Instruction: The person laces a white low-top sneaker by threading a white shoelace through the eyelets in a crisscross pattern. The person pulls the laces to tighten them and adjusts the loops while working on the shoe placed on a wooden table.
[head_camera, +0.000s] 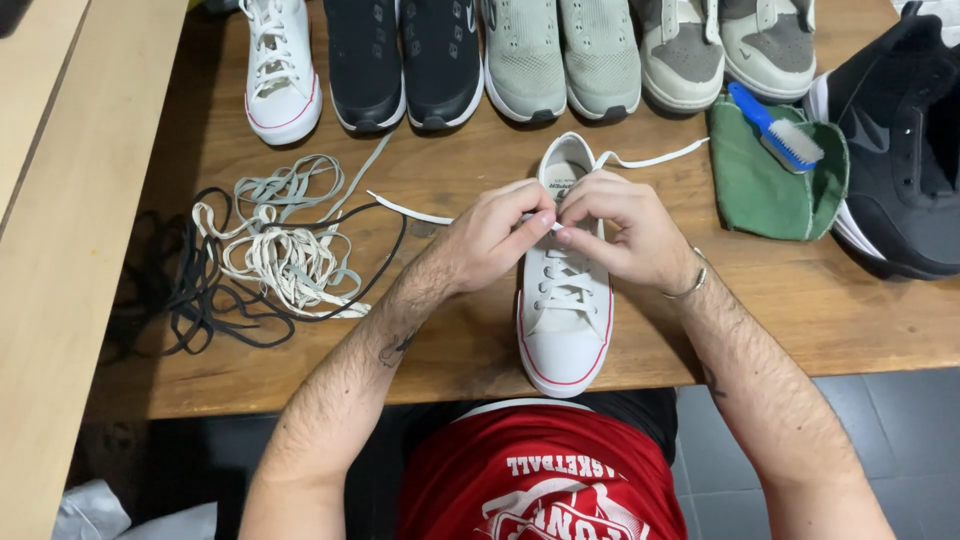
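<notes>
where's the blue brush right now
In the head view the blue brush lies on the green cloth at the table's far right, between the grey shoes and the black shoe, beyond the right hand.

Both forearms enter from the bottom edge, bare, angled inward so they converge toward the centre. Left forearm runs from 7 o'clock up toward 1 o'clock; a small dark mark shows near the wrist. Right forearm runs from 5 o'clock up toward 11 o'clock; a thin metal band circles the wrist. Left hand (492, 238) is knuckles-up, fingers curled, thumb and forefinger pinched together at the 3 o'clock side. Right hand (628, 232) mirrors it, back of hand up, fingers bent, tips pinched at its 9 o'clock side. The fingertips of the two hands meet, touching.
</notes>
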